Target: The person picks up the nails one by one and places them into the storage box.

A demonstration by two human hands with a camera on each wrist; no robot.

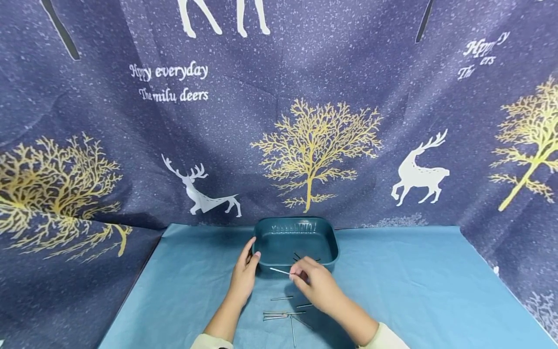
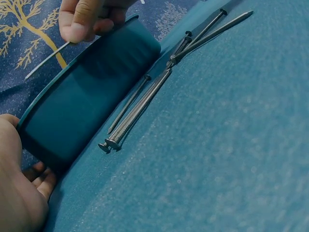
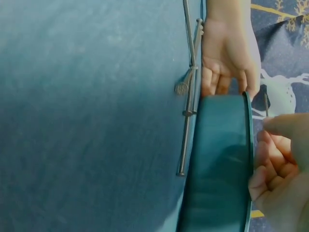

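A dark teal rectangular tray (image 1: 279, 242) stands on the cloth. My left hand (image 1: 244, 276) holds its left end, thumb at the rim and fingers around the outer wall, as the left wrist view also shows. Above the near rim, my right hand (image 1: 320, 286) pinches one nail (image 1: 279, 270) between thumb and fingertips, its free end pointing left. Inside the tray, a few dark nails (image 1: 297, 255) show partly behind the right hand. Several loose metal nails (image 2: 142, 108) lie on the cloth just in front of the tray, some crossing each other.
A light blue cloth (image 1: 414, 281) covers the table. Directly behind the tray hangs a dark blue curtain (image 1: 348, 72) printed with white deer and yellow trees. The table's left edge (image 1: 135, 281) runs beside the left arm.
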